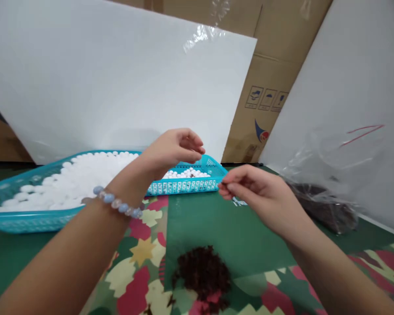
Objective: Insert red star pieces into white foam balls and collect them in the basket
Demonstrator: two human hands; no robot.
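My left hand (180,146), with a bead bracelet (116,204) at its wrist, hangs over the smaller turquoise basket (184,186). Its fingers are loosely curled, thumb and fingertips slightly apart, and nothing shows between them. White balls (182,174) lie in that basket, with a small brown bit among them. To the right, my right hand (254,188) is pinched near the basket's right corner. Something small and dark seems to be at its fingertips, too small to name. Below both hands sits a pile of dark brown shreds (203,271) on the table.
A larger turquoise basket (36,221) full of white balls (85,175) stands at the left. At the right lies a clear plastic bag (328,205) with dark brown stuff inside. A white board (128,78) and cardboard (249,127) rise behind. Patterned sheeting (141,267) covers part of the green table.
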